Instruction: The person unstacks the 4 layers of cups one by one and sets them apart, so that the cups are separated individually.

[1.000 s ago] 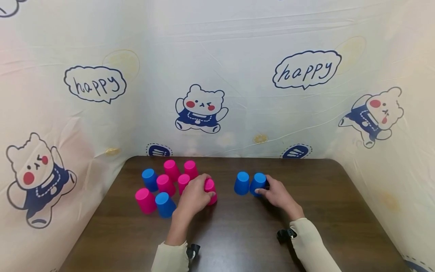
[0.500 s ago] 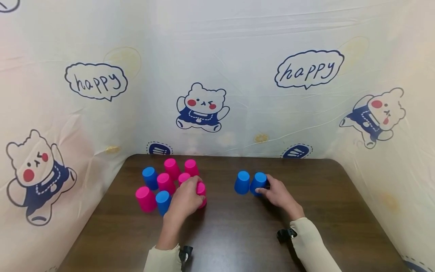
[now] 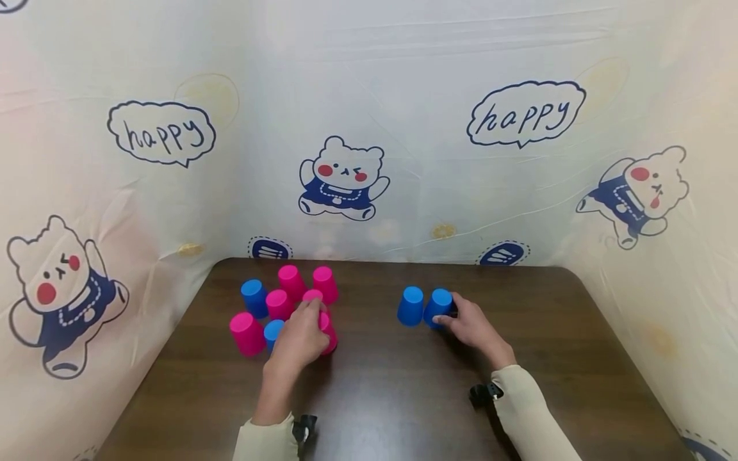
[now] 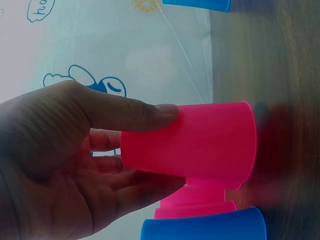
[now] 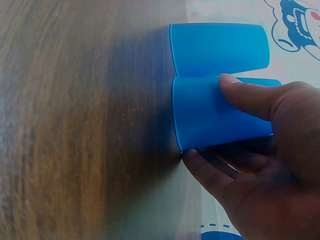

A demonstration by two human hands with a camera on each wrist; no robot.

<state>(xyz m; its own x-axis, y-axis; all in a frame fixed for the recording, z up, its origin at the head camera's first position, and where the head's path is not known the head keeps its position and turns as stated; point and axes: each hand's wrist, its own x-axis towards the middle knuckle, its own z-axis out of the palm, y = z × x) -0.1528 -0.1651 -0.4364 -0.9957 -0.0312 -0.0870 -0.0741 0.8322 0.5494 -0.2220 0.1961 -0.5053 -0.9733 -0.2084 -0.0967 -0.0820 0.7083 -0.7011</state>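
Observation:
My left hand [image 3: 298, 338] holds a pink cup [image 4: 200, 145], turned upside down, at the right front of a cluster of cups. The left wrist view shows the thumb along one side and fingers on the other. On the right, my right hand [image 3: 474, 325] grips an upside-down blue cup [image 5: 215, 112] between thumb and fingers, its rim at the tabletop. Close against it on the left stands another blue cup [image 3: 410, 307]. A blue cup [image 3: 272, 333] in the cluster is partly hidden behind my left hand.
Around the left hand stand more upturned cups: a pink cup [image 3: 246, 334] at the front left, a blue cup [image 3: 254, 298] behind, and several other pink ones. They rest on a dark wooden table [image 3: 392, 397]. A printed curtain [image 3: 415, 128] encloses the back and sides.
My left hand has moved left with the pink cup, bringing it up to the cluster. The right hand and the two blue cups beside it have stayed in place.

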